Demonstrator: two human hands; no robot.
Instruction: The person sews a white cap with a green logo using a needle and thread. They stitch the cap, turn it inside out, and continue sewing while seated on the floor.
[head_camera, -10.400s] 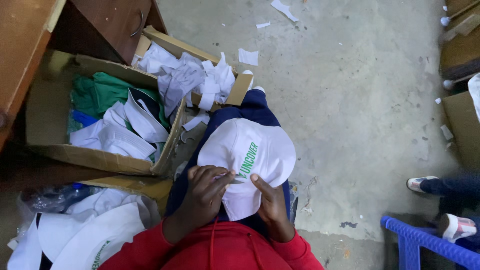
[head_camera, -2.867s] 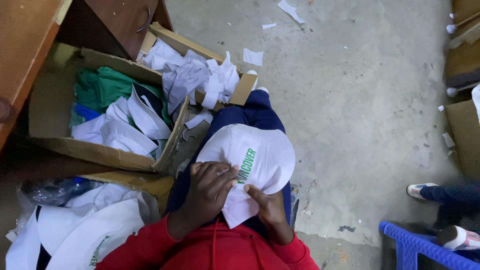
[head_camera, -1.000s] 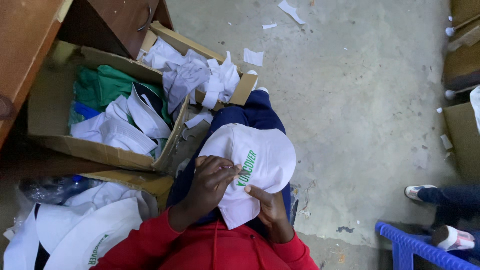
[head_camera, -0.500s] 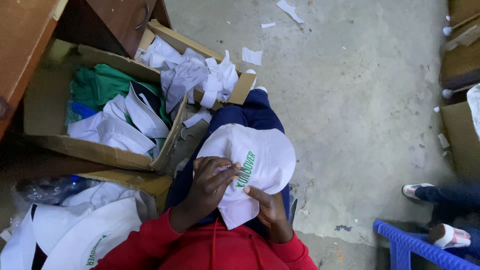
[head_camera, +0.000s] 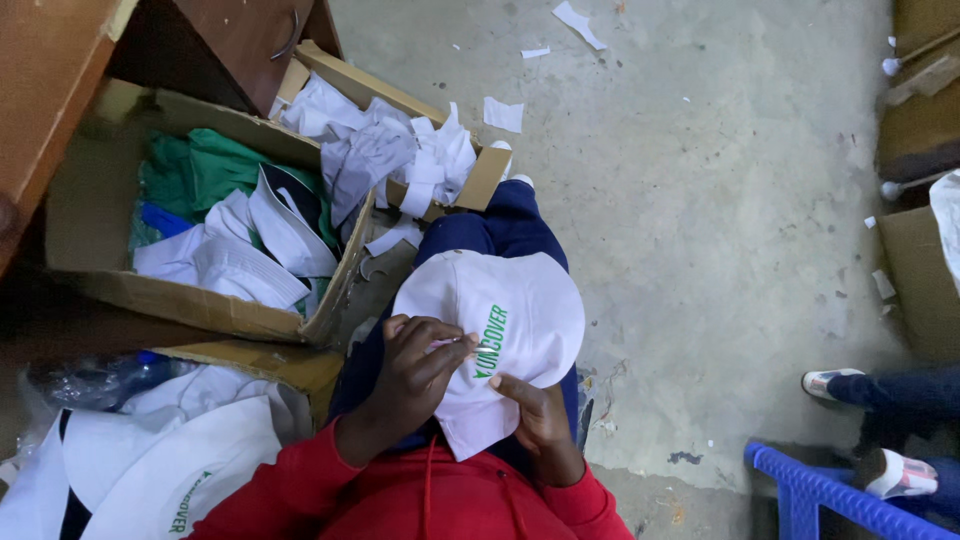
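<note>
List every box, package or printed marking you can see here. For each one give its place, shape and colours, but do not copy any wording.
Open cardboard box: left of the person's lap, brown, rectangular, holding white caps and green cloth.
Printed marking: green lettering on the white cap on the lap, between left hand and right hand.
Second cardboard box: right edge, brown.

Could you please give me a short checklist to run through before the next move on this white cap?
1. White cap rests on the lap: ok.
2. Left hand lies on the cap's front panel: ok.
3. Right hand grips the lower edge: ok.
4. Green lettering faces up and is uncovered: ok.
5. Any tool between the left fingers: cannot tell.
6. Cardboard box of caps lies close on the left: ok.
</note>
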